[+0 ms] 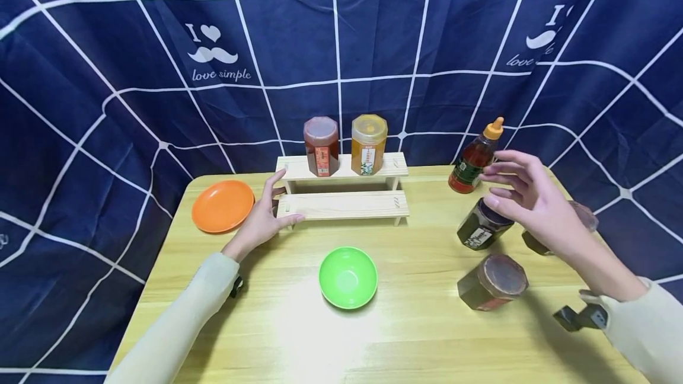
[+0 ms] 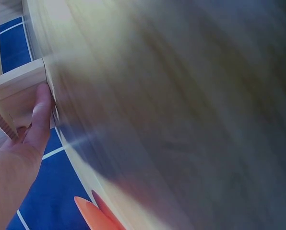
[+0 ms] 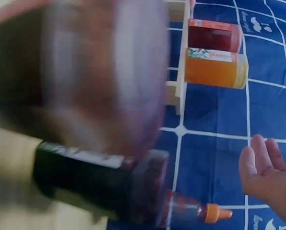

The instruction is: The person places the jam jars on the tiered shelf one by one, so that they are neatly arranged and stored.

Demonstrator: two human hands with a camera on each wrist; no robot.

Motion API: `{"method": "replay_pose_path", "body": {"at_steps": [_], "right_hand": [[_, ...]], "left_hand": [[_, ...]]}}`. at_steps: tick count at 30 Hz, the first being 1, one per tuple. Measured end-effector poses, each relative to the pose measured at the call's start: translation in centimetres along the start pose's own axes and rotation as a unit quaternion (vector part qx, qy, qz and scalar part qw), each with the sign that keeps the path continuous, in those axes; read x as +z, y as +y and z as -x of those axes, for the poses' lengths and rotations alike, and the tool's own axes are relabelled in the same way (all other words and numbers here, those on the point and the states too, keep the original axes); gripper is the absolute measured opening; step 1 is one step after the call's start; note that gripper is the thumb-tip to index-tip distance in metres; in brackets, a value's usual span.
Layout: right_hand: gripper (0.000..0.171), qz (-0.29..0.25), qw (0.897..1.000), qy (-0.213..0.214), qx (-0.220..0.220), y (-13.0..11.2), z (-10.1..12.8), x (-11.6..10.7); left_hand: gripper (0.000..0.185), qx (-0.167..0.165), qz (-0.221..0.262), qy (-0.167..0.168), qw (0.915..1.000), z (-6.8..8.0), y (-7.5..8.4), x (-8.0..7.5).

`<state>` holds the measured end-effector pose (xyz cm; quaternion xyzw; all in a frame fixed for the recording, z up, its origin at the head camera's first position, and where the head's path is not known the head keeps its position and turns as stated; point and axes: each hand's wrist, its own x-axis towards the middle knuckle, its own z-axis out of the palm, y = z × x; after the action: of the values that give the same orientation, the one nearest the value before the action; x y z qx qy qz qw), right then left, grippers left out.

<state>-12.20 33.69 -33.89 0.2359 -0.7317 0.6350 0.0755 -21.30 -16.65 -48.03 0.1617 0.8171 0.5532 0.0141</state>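
Your left hand rested with fingers straight against the left end of the small two-step wooden shelf, steadying it. Your right hand hovered with fingers spread, holding nothing, above the dark six-sided glass jar, probably reaching. Next you needed a firm grip round its lid.

rack: middle back of surface
two jars: on rack's upper step
plate: left of rack
bowl: before rack
bottle: right of rack
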Motion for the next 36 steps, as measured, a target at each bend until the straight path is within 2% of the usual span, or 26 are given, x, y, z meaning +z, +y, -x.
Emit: {"method": "replay_pose_path", "body": {"at_steps": [5, 10, 17, 27, 32, 36], "right_hand": [[0.077, -0.023, 0.999, -0.021, -0.042, 1.0, 2.7, -1.0], [0.077, -0.022, 0.999, -0.015, -0.043, 2.1, 5.4, -1.5], [0.072, 0.033, 0.999, 0.017, 0.019, 2.3, 8.8, -1.5], [0.079, 0.066, 0.997, 0.021, 0.03, 3.6, 12.2, -0.9], [0.082, 0.127, 0.99, 0.033, 0.057, 4.1, 13.3, -0.3], [0.088, 0.184, 0.979, 0.04, 0.076, 4.6, 14.2, 0.2]], "left_hand": [[0.121, 0.001, 0.008, 0.003, 1.0, -0.1, -0.1, 0.1], [0.119, 0.002, 0.001, 0.002, 1.0, 0.0, -0.1, 0.2], [0.119, 0.005, 0.002, -0.001, 1.0, 0.1, 0.0, 0.1], [0.119, 0.004, -0.012, 0.0, 0.9999, 0.1, -0.2, 0.0], [0.119, 0.006, -0.014, 0.001, 0.9999, 0.1, -0.2, 0.0], [0.119, 0.008, -0.021, 0.003, 0.9997, 0.1, -0.1, 0.0]]}}
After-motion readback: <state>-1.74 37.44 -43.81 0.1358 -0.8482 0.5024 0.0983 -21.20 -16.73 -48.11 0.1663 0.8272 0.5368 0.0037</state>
